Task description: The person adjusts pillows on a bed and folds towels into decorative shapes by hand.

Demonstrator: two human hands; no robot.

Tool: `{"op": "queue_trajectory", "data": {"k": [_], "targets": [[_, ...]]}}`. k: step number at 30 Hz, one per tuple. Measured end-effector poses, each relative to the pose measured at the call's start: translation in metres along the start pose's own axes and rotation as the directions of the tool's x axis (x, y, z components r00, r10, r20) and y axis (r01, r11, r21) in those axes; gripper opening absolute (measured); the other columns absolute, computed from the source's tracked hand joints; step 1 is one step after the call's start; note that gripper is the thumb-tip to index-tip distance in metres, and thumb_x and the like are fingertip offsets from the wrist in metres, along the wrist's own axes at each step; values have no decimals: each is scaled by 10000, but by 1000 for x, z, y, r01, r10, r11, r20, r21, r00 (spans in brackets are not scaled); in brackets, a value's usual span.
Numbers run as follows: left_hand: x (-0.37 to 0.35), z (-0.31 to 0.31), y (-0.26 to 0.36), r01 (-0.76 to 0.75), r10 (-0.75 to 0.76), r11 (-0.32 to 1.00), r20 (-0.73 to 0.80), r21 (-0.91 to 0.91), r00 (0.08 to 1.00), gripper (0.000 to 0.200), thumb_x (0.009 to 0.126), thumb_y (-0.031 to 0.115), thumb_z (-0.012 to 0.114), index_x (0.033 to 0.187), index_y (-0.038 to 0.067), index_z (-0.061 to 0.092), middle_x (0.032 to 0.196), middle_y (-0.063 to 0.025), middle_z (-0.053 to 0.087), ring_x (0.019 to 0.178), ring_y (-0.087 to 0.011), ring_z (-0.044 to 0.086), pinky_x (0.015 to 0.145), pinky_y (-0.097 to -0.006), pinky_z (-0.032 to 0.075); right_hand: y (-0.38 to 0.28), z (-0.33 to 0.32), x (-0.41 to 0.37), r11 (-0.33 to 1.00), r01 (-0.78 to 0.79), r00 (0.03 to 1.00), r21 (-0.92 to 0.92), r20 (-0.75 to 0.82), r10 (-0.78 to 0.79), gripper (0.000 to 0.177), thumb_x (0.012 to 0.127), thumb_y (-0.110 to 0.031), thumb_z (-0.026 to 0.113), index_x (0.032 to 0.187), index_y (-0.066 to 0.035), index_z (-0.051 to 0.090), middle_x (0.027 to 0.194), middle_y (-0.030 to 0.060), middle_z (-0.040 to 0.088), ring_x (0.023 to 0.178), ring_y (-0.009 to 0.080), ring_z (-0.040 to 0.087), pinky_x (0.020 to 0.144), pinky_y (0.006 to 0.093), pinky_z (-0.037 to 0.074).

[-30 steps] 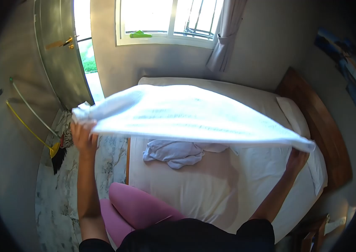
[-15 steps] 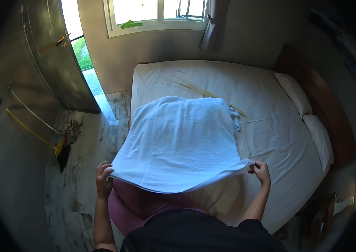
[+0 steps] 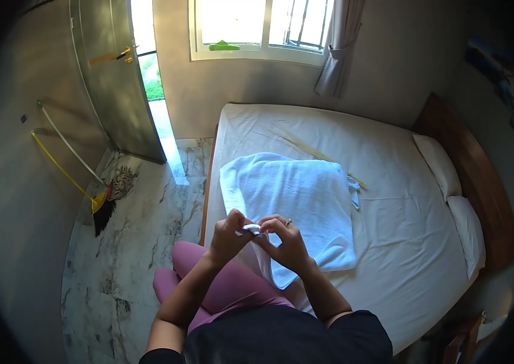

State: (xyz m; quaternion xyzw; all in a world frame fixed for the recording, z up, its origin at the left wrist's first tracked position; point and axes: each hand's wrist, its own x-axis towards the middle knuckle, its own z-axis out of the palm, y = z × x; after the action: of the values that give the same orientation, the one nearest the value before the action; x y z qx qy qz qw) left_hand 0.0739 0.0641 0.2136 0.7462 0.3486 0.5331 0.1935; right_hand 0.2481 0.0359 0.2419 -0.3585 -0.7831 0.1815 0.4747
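A white towel [image 3: 296,188] lies spread on the bed, its near left part lifted toward me. My left hand [image 3: 228,238] is closed on a gathered white edge, which looks like part of the towel. Close beside it, my right hand [image 3: 284,242], with a ring on one finger, pinches the same bunched edge. Both hands meet above the towel's near left side. A thin bundle of yellowish stalks [image 3: 311,149] rests on the bed behind the towel, and a small whitish-blue strip [image 3: 354,193] lies at its right.
The bed [image 3: 390,242] has two pillows [image 3: 439,164] against a wooden headboard [image 3: 469,176]. A broom [image 3: 103,209] and a mop [image 3: 120,182] lean by the left wall. The door [image 3: 114,79] is ajar, beside a window [image 3: 263,27].
Both hands have come together from the towel's two near corners. The towel's near edge is now bunched between them, and its right part has dropped onto the bed. The view has shifted.
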Motion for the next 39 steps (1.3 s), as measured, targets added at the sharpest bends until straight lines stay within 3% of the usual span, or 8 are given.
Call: {"op": "queue_trajectory", "data": {"k": [4, 8, 11, 14, 17, 23, 29, 39], "targets": [[-1, -8, -1, 12, -9, 1000, 99, -24, 995, 232, 744, 62, 729, 829, 15, 518, 726, -104, 632, 675, -203, 658, 575, -295, 497, 9, 4, 2, 992, -85, 996, 95, 48, 81, 142, 766, -65, 690, 855, -23, 586, 904, 118, 630, 796, 280, 630, 687, 347, 492], [-6, -4, -17, 44, -1, 970, 175, -240, 985, 161, 818, 36, 646, 921, 1, 527, 763, -112, 635, 690, -179, 652, 600, -298, 483, 20, -1, -2, 998, -69, 997, 0, 27, 69, 132, 764, -66, 689, 846, -22, 595, 889, 111, 627, 809, 269, 623, 702, 348, 485], [-4, -9, -17, 287, -195, 913, 308, -291, 931, 124, 861, 23, 585, 939, -2, 492, 780, -116, 635, 697, -173, 648, 605, -297, 473, 20, -9, 2, 999, -48, 999, -17, 22, 48, 128, 761, -69, 691, 839, -24, 600, 879, 108, 624, 813, 273, 617, 720, 354, 478], [5, -5, -13, 344, -283, 913, 266, -219, 921, 104, 882, 22, 547, 935, 0, 461, 778, -123, 626, 705, -210, 649, 598, -295, 463, 15, -14, 7, 997, 59, 998, -48, 26, -58, 123, 760, -66, 689, 834, -22, 600, 872, 107, 623, 806, 278, 613, 729, 356, 472], [15, -1, -6, 223, -183, 968, 285, -114, 941, 87, 878, 10, 538, 885, 6, 451, 763, -127, 620, 689, -250, 641, 594, -300, 465, 14, -13, 10, 997, 41, 999, -58, -9, -41, 116, 753, -47, 689, 820, -21, 597, 858, 105, 625, 789, 268, 615, 709, 343, 472], [23, 3, -9, 20, 68, 962, 311, -271, 948, 189, 795, 34, 636, 945, 1, 526, 781, -104, 600, 750, -259, 615, 673, -364, 474, 26, -17, 5, 998, -56, 995, -32, -78, 54, 95, 761, -34, 670, 799, -18, 585, 780, 106, 620, 727, 268, 614, 657, 345, 458], [30, 10, -22, -231, 251, 968, 288, -101, 924, 199, 686, 88, 753, 808, 36, 605, 794, -70, 606, 746, -261, 599, 700, -352, 466, 17, -32, 12, 999, 22, 994, -41, -102, -26, 114, 743, 3, 679, 785, -31, 579, 769, 96, 622, 725, 246, 620, 640, 328, 470], [14, 15, -112, -147, 122, 978, 168, 147, 978, 163, 641, 169, 782, 726, 95, 664, 803, -32, 634, 787, -217, 605, 803, -355, 435, -23, -128, 33, 947, 219, 921, -234, -271, -280, 137, 761, 27, 631, 843, -20, 532, 791, 114, 589, 732, 216, 585, 671, 300, 463]]}}
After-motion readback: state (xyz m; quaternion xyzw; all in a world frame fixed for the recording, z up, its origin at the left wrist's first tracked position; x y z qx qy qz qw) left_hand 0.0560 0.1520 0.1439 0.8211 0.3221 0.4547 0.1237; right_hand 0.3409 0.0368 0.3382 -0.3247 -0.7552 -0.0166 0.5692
